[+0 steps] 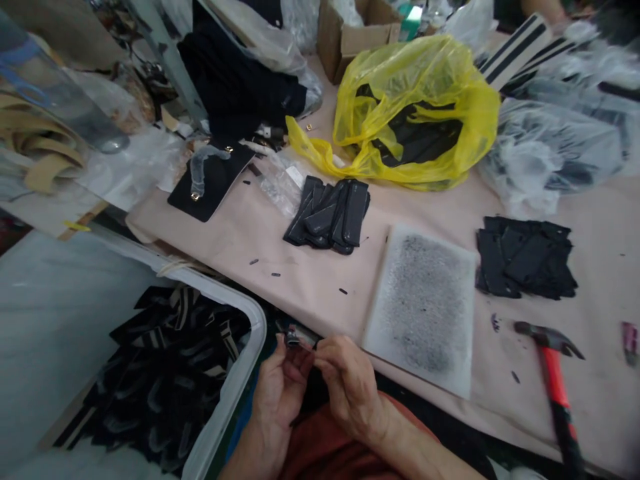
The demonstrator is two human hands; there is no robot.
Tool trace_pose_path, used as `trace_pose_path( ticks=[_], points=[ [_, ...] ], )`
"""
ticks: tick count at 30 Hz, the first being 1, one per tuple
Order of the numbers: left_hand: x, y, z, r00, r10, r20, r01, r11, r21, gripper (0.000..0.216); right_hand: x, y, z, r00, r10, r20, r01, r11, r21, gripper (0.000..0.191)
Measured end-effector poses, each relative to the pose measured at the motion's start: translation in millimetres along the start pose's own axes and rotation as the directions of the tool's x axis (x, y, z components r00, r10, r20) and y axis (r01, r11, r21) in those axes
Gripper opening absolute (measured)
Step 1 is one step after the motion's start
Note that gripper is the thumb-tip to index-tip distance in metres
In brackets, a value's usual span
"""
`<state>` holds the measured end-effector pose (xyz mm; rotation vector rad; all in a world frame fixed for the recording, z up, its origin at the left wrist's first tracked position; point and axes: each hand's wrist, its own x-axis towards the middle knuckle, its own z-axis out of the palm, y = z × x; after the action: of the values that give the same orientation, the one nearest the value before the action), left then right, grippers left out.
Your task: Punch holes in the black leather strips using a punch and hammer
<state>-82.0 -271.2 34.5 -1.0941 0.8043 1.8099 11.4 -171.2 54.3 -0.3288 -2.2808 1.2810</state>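
Observation:
Just off the table's front edge, my left hand (280, 387) is palm up, its thumb and fingers closed on a small dark shiny piece (293, 339) whose kind I cannot make out. Beside it, almost touching, my right hand (350, 383) has its fingers drawn together in a pinch; what they hold, if anything, is hidden. Nearest on the table lies a white slab (373, 327) with a dark speckled, worn middle. Beyond the hands sits a pile of black stitched strips (330, 213). Further right is another heap of black pieces (525, 257).
A claw hammer (555, 380) with a red and black handle lies at right. A yellow plastic bag (420, 73) holds black pieces. The white bin (257, 333) at left contains many black pieces. A black flap (215, 187) with a wrapped handle and clear bags (565, 140) lie further back.

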Motion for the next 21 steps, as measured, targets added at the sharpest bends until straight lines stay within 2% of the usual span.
trace_pose_path(
  ticks=[6, 9, 11, 13, 16, 19, 21],
  points=[
    [-11, -6, 13, 0.999, 0.045, -0.002, -0.045, 0.999, 0.015, 0.034, 2, -6, -9, 0.998, -0.012, -0.061, 0.018, 0.995, 0.1, 0.018],
    [-16, -9, 15, 0.997, 0.078, 0.01, -0.078, 0.995, 0.054, 0.035, 0, -11, -12, 0.983, 0.136, -0.125, -0.098, 0.958, 0.271, 0.016],
    [-20, -11, 15, 0.994, 0.108, -0.004, -0.107, 0.99, 0.092, 0.033, -3, -11, -17, 0.944, 0.276, -0.179, -0.189, 0.901, 0.391, 0.016],
    [-24, -14, 16, 0.99, 0.14, -0.016, -0.137, 0.982, 0.13, 0.033, -8, -9, -27, 0.904, 0.355, -0.238, -0.229, 0.873, 0.431, 0.015],
    [-31, -17, 19, 0.977, 0.211, 0.021, -0.212, 0.961, 0.178, 0.031, -16, 3, -55, 0.891, 0.326, -0.316, -0.231, 0.925, 0.302, 0.014],
    [-36, -19, 24, 0.952, 0.279, 0.124, -0.302, 0.92, 0.25, 0.023, -27, 22, -92, 0.886, 0.215, -0.412, -0.214, 0.976, 0.047, 0.012],
    [-38, -20, 27, 0.925, 0.321, 0.205, -0.373, 0.874, 0.313, 0.014, -37, 37, -117, 0.856, 0.143, -0.496, -0.225, 0.968, -0.109, 0.013]
  ],
)
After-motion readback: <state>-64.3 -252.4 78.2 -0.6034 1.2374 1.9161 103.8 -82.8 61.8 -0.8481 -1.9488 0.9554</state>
